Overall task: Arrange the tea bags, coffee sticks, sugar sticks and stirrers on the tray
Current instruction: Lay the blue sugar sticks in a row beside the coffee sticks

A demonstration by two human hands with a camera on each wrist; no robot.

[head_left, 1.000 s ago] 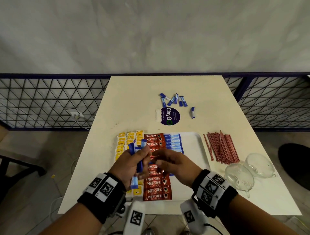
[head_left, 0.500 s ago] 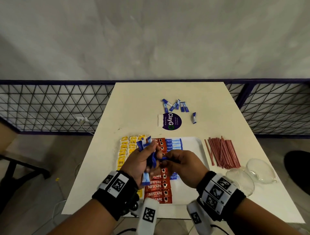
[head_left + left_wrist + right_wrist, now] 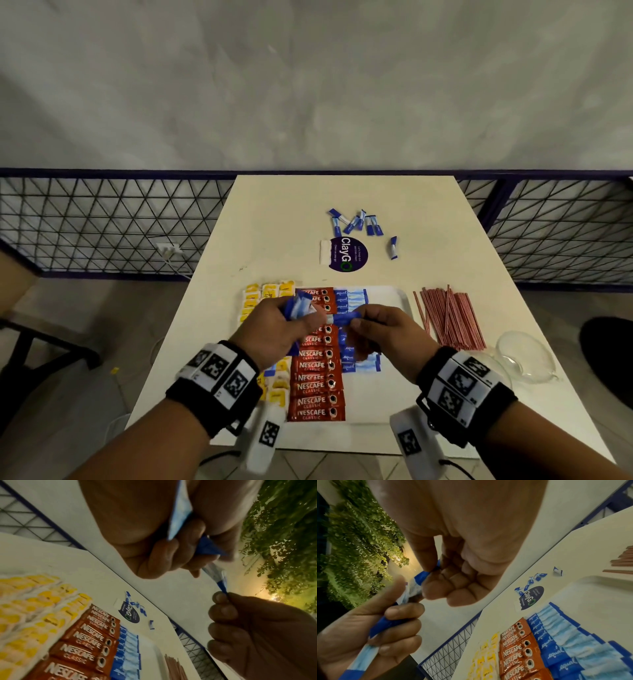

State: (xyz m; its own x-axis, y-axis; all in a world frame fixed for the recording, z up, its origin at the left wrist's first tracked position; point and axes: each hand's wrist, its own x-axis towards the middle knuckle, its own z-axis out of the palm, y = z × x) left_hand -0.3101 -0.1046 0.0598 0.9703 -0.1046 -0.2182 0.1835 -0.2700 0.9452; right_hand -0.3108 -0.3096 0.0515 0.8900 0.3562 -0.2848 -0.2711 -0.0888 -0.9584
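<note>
L hand [image 3: 274, 329] grips a bunch of sugar sticks [image 3: 299, 307] above the tray [image 3: 394, 298]; R hand [image 3: 383, 329] pinches one stick [image 3: 342, 318] by its end, prob. to feed the blue row [image 3: 352, 298] beside the coffee sticks [image 3: 315, 387]. Stirrers [image 3: 448, 318] wait on the counter [image 3: 281, 222].

black wristbands [image 3: 219, 383] (white coded tags)

**Three cameras, one tray**

The head view looks down and forward from above, taking in the whole tabletop [image 3: 281, 219] and the wall beyond. Each wrist view sits tight under its own palm, tilted hard, facing the other hand. All three share the tray [image 3: 394, 298] and the round sticker [image 3: 349, 254].
</note>
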